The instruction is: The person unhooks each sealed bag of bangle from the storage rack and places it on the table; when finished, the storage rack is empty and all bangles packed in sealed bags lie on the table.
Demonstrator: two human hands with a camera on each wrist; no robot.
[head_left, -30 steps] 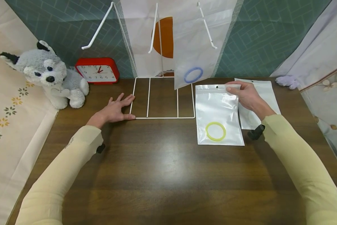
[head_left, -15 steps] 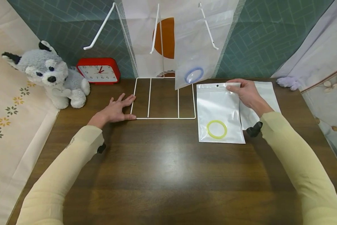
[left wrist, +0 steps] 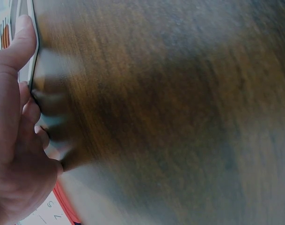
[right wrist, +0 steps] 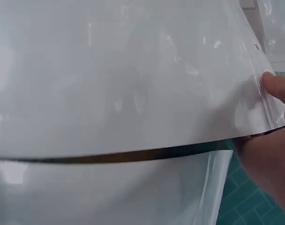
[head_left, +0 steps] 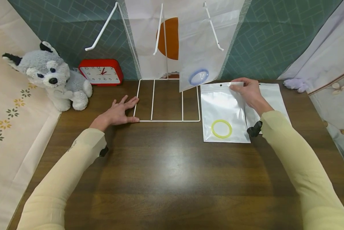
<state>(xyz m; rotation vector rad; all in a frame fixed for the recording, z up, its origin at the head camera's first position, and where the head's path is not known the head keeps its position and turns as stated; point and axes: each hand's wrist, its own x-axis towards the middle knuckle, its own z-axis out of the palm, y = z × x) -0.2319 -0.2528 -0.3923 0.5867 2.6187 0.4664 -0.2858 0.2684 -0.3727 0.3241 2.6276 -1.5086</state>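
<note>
My right hand pinches the top right corner of a white zip bag with a yellow ring showing in it. In the right wrist view the thumb lies over the corner of that bag. My left hand rests with spread fingers at the left end of a white wire rack's base. A clear bag with a blue ring hangs at the rack's right prong.
A second white bag lies right of and partly beneath the held one. Two more prongs, left and middle, stick out towards the front. A red clock and a plush dog stand at the back left.
The held bag's lower edge has moved back, away from the table's front, and the right hand has shifted slightly back with it. The left hand has stayed in place.
</note>
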